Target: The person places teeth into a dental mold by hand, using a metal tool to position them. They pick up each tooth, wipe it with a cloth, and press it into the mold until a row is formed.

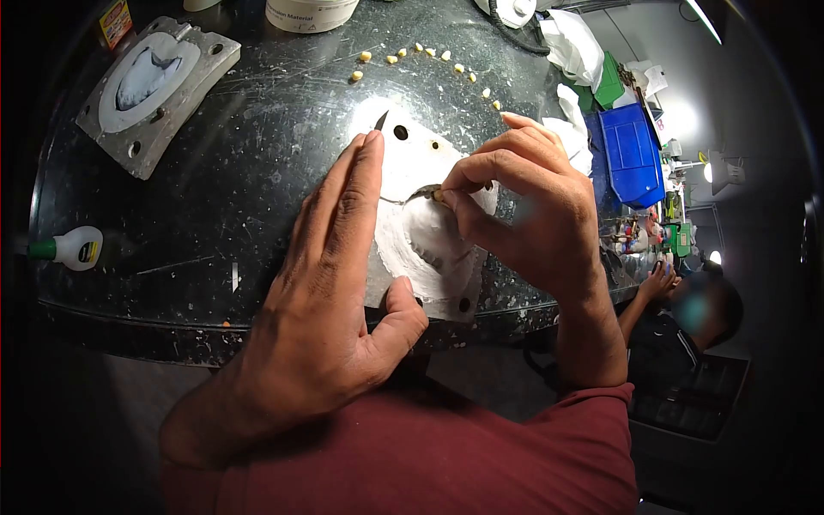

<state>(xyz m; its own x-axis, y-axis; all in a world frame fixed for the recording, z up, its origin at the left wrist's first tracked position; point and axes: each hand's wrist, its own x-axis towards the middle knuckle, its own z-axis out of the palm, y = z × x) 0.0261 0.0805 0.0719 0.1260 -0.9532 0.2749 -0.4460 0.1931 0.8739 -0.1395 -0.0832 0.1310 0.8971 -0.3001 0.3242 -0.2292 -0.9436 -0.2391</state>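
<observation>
A metal mould half (451,306) with white plaster (395,257) in it lies on the dark bench, under both hands. My left hand (335,249) rests along its left side, fingers stretched forward, thumb apart on the near edge. A thin dark pointed blade (383,121) shows beyond its fingertips; whether the hand holds it is unclear. My right hand (532,189) pinches a small yellowish tooth (439,196) between thumb and index finger, at the far rim of the plaster's curved hollow. Several small teeth (429,51) lie in an arc on the bench beyond the mould.
Another metal mould half (163,137) lies at the back left. A small bottle with a green cap (79,248) lies at the left. At the back stands a white tub (311,15). A blue bin (631,154) and a seated person (687,322) are on the right.
</observation>
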